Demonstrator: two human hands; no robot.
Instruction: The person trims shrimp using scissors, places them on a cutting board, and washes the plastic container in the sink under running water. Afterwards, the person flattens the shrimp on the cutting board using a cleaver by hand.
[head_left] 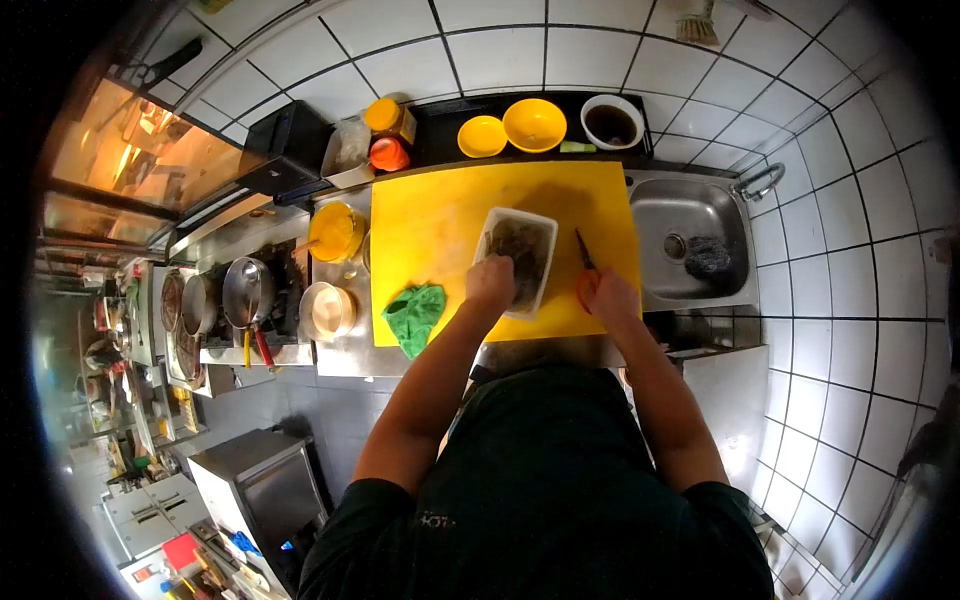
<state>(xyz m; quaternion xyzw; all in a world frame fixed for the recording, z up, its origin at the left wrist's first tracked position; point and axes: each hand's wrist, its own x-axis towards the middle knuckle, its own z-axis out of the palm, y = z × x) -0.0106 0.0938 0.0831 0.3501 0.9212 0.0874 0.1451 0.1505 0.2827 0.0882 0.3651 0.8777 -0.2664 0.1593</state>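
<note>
upon the yellow board (430, 225), the white tray (524, 215) lies partly beneath the left hand (491, 284), whose grip i cannot make out, while red-handled scissors (586, 269), held by the right hand (613, 298), might nick the left if swung across.

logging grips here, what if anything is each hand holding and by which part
The right hand holds scissors by their orange handles. The left hand is at the white tub; whether it grips anything cannot be told.
</note>
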